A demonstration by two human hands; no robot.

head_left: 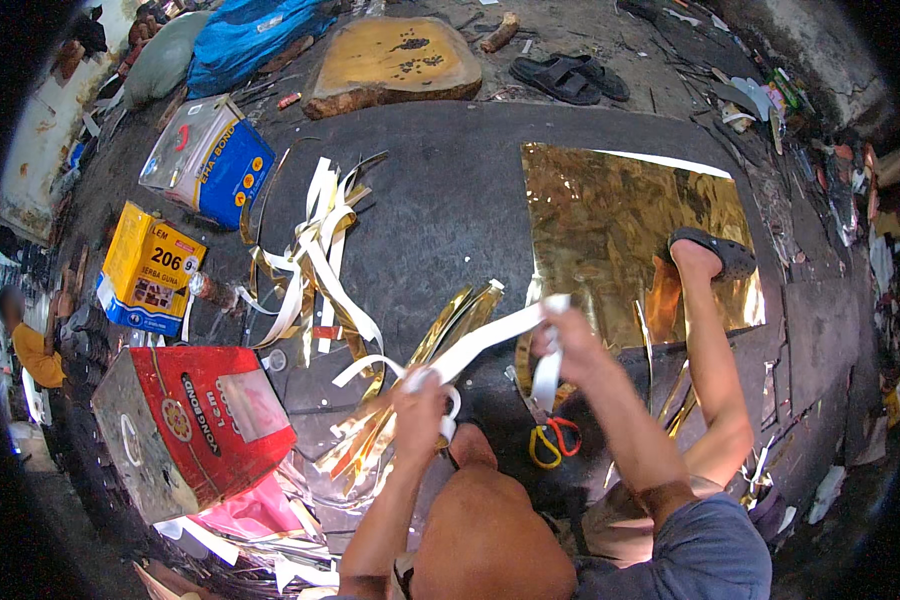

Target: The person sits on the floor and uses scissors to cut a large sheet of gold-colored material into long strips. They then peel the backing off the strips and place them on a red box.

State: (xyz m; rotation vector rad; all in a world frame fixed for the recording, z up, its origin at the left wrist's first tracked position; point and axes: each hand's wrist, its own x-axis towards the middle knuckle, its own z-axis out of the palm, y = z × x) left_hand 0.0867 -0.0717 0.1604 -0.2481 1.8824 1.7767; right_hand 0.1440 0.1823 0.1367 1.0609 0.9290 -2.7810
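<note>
A white strip [495, 333] stretches at a slant between my two hands. My left hand [420, 412] is closed on its lower left end, where a curl of strip hangs beside the fingers. My right hand [575, 348] grips the other end, with a short tail dangling below; the hand is a little blurred. Just under the right hand lie scissors [553, 441] with one yellow and one red handle loop. Gold and white strips [358, 437] lie around the left hand. A shiny gold sheet [610, 225] is spread beyond the right hand, with my sandalled foot [708, 252] on it.
On the left stand a red can [205, 420], a yellow box-shaped can [155, 262] and a blue-and-white can [208, 160]. A heap of white and gold strips [315, 245] lies beside them. At the back are a wooden slab [395, 60], black sandals [568, 77] and a blue bag [255, 45].
</note>
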